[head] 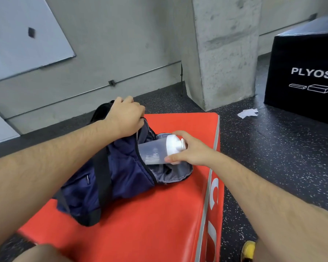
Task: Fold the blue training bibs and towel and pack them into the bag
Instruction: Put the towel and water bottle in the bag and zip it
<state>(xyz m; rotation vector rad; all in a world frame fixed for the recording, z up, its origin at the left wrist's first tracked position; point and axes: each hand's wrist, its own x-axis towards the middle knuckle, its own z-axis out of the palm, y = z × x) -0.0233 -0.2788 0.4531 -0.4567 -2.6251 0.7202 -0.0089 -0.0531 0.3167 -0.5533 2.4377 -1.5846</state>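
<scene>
Left hand: I see it curled over the upper rim of the navy bag at its open end, gripping the fabric. Right hand: it grips a clear bottle at its white lid, thumb underneath, with the bottle tilted and its base inside the opening. The bag lies on the red padded box, a black strap across its middle.
</scene>
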